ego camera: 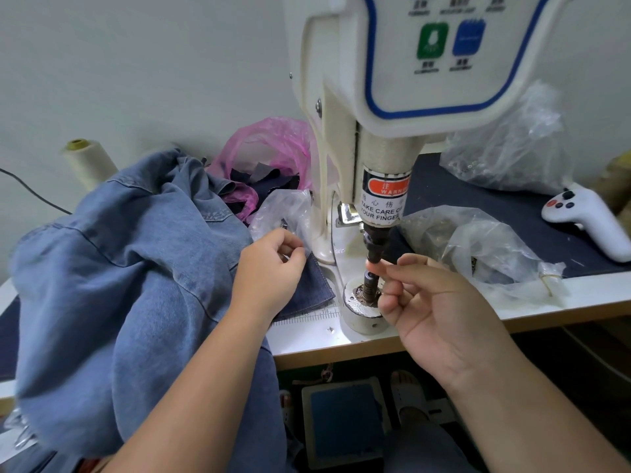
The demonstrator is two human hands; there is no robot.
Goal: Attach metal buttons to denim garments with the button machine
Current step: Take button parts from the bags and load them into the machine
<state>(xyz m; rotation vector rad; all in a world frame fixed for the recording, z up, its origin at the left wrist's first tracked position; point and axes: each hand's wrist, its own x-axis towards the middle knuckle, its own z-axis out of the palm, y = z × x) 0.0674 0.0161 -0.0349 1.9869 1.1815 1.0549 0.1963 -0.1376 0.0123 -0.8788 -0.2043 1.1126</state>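
While we load the machine: our two hands work at the near edge of the counter [307, 343], so the press can do its job.
Right hand: our right hand [440, 302] reaches up to the dark punch [375, 249] of the button machine [386, 107]. The first finger and thumb are pinched together at its tip. We think they push a button part up into it, but the part is too small to see.
Left hand: our left hand [269, 264] rests on the denim garment [112, 285], left of the machine. Its fingers are curled in, and we cannot tell if they hold a small piece.
Denim: the big blue pile lies on the left, and its dark corner lies flat just beside the round die [363, 310], ready to slide over.
Bags: clear bags [478, 240] lie near on both sides, so parts are easy to grab.
Pedal: a foot pedal [345, 425] waits on the floor below.
Danger: fingers sit right under the punch, so feet should stay off.
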